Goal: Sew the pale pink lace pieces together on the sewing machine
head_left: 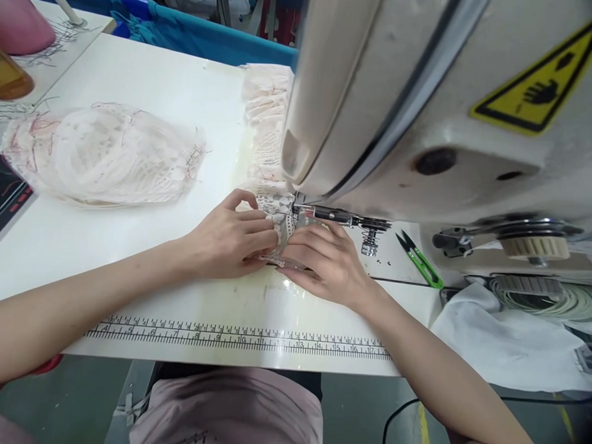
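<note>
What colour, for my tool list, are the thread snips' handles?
The handles are bright green, in the head view.

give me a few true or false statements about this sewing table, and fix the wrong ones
1. The left hand and right hand are both at the lace fabric by the sewing machine. True.
2. The green snips are held in the left hand. False: they lie to the right of the right hand, held by neither.
3. The warning sign on the machine is a yellow triangle with a hand symbol. True.
4. The ruler scale runs along the far edge of the table. False: it runs along the near edge, by the person's body.
5. A pale lace piece lies to the left of the machine. True.
</note>
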Demonstrator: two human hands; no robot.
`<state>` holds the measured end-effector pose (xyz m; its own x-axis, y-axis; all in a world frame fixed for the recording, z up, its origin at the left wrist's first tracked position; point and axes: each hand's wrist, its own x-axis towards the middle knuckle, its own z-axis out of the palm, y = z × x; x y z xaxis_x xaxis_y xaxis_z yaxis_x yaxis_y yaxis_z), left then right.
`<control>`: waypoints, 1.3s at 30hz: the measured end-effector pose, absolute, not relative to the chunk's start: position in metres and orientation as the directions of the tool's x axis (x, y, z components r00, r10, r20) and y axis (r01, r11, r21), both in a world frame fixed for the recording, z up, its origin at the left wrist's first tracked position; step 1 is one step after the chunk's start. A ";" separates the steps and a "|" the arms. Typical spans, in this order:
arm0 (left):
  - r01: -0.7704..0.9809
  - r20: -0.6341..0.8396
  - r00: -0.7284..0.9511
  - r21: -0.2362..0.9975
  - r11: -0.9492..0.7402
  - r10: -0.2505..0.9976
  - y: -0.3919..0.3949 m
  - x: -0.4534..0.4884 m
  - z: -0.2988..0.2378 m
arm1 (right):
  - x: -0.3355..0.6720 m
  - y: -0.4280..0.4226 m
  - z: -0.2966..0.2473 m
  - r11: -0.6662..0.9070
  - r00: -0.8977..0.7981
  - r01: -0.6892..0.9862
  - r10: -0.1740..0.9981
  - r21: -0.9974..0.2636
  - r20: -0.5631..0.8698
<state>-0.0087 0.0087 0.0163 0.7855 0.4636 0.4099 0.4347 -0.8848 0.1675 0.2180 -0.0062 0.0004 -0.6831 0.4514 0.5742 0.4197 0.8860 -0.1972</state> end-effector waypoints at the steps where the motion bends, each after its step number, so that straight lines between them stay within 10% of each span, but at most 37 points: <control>1: 0.432 0.413 0.788 0.155 -0.888 0.456 0.009 -0.009 0.016 | 0.218 -0.006 0.001 0.889 -0.680 0.419 0.443 -0.185 0.584; 11: 0.367 0.511 0.835 -0.238 -0.899 0.206 0.007 -0.008 0.016 | 0.215 -0.007 0.008 0.923 -0.692 0.360 0.361 -0.135 0.625; 18: 0.435 0.387 0.838 -0.048 -0.899 0.385 0.008 -0.011 0.007 | 0.216 -0.008 0.003 0.919 -0.723 0.388 0.347 -0.064 0.597; 39: 0.471 0.376 0.828 -0.062 -0.880 0.417 0.012 -0.010 0.007 | 0.215 -0.011 0.000 0.894 -0.735 0.447 0.361 0.011 0.574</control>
<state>-0.0104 0.0117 0.0068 0.8275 0.4167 0.3763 0.4711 -0.8799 -0.0617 0.2149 -0.0110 0.0003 -0.7352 0.3605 0.5741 0.4473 0.8943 0.0112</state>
